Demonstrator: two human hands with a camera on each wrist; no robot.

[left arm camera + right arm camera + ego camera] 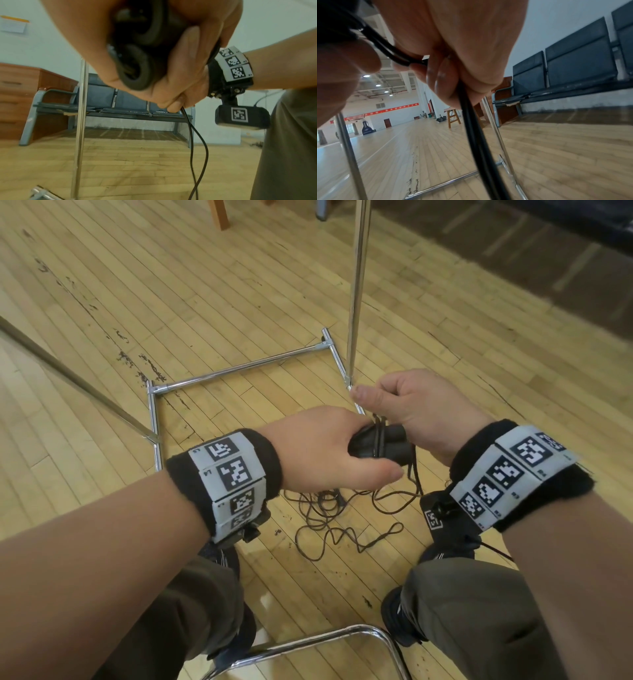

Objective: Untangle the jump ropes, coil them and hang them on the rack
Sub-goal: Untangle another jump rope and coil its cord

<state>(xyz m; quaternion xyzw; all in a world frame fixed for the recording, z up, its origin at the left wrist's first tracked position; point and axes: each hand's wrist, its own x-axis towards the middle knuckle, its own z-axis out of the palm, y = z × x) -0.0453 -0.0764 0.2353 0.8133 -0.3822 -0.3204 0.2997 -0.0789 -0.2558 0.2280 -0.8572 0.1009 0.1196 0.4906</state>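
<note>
— So, what has the left hand [322,450] got?
— Its fingers are curled round two black handles [380,445] side by side, over the wooden floor [239,285].
— And the right hand [407,402]?
— Fisted on the black cord [471,121] — strands run through its fingers, just above the handles. The slack lies tangled on the floor below, near the chrome rack [239,367] base.

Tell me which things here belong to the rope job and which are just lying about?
Part of the job:
- jump rope handles, gripped by the left hand
- cord, pinched by the right hand, the rest loose on the floor
- chrome rack

Just lying about:
- row of dark seats
- wooden stool
- chair frame
</note>
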